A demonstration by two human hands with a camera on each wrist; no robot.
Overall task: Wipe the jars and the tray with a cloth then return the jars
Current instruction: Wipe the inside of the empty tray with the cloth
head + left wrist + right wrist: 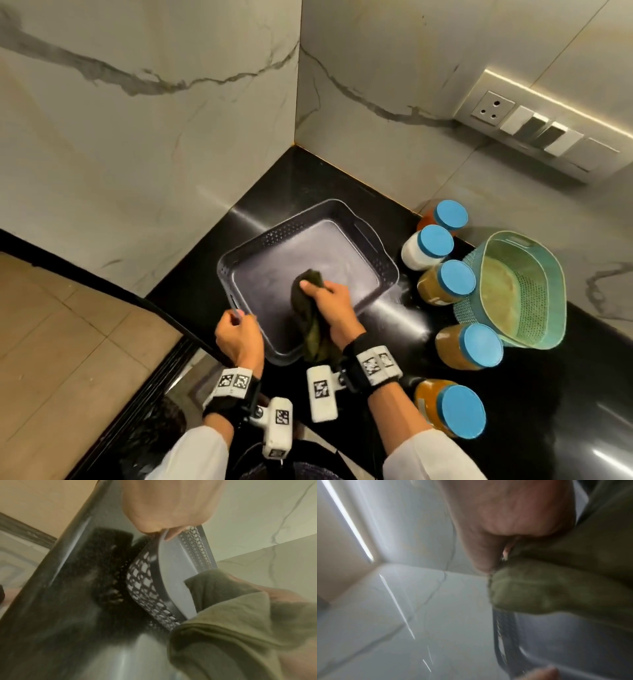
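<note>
My left hand (239, 337) pinches the tray (270, 270) rim at its near-left corner; light stiff plastic, probably slides on the glossy counter (394, 318). Right hand (330, 301) bunches the soft cloth (306, 308) against the tray floor. Jars (445, 284) wait rightward, likely heavy; grip their bodies.

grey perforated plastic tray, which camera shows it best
The head view: the whole grey perforated plastic tray shows on the black counter. The left wrist view shows one mesh corner; the right wrist view only a blurred wall.
</note>
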